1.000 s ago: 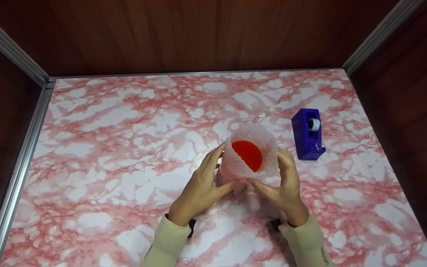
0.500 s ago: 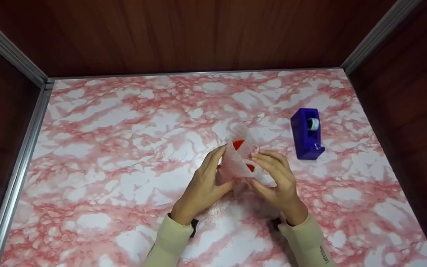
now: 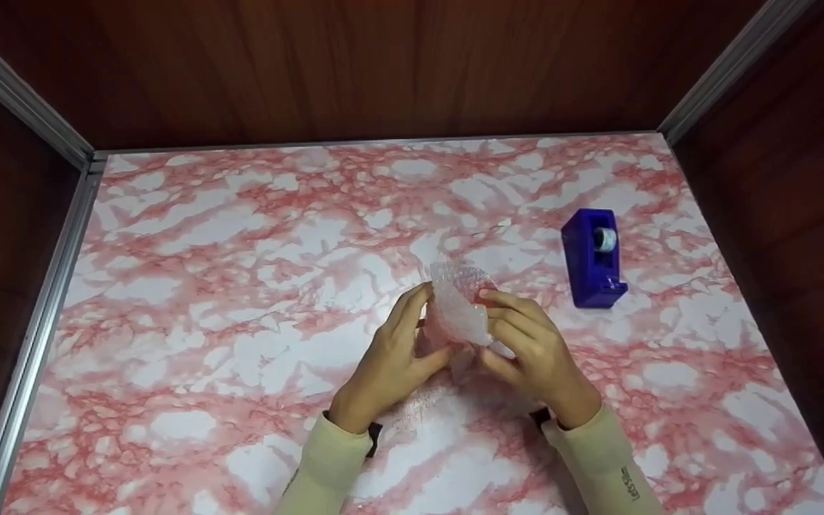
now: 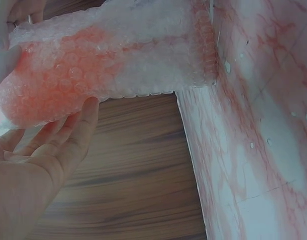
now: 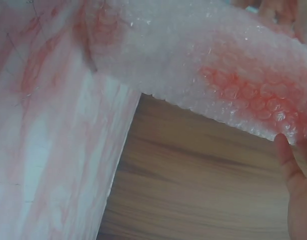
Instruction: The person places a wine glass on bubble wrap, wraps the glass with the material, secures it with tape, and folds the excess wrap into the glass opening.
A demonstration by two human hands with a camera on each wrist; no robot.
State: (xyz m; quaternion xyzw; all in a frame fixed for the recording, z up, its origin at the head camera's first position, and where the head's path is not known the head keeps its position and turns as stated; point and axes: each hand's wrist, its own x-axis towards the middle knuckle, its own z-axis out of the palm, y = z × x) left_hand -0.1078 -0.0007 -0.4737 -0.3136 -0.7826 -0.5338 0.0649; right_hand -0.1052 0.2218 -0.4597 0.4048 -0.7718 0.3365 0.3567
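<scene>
A roll of bubble wrap [image 3: 458, 311] stands upright around a red thing [image 5: 248, 90] whose round top is hidden in the head view; its red shows through the bubbles in both wrist views. My left hand [image 3: 390, 354] grips the roll's left side near the top, fingers behind and thumb in front, also seen as the left hand [image 4: 48, 155] in the left wrist view. My right hand [image 3: 537, 350] holds the right side. Its fingers [image 3: 508, 300] bend over the upper edge and press the wrap inward, with the thumb low in front.
A purple tape dispenser [image 3: 591, 265] with a roll of clear tape [image 3: 605, 239] stands right of the hands. Red and white marbled covering lies on the table [image 3: 240, 250]. Dark wood panels [image 3: 383, 71] rise at the back and sides.
The right fingers have moved from the outside of the wrap onto its top edge and folded it inward. The open top has closed over the red disc. The left hand has kept its grip.
</scene>
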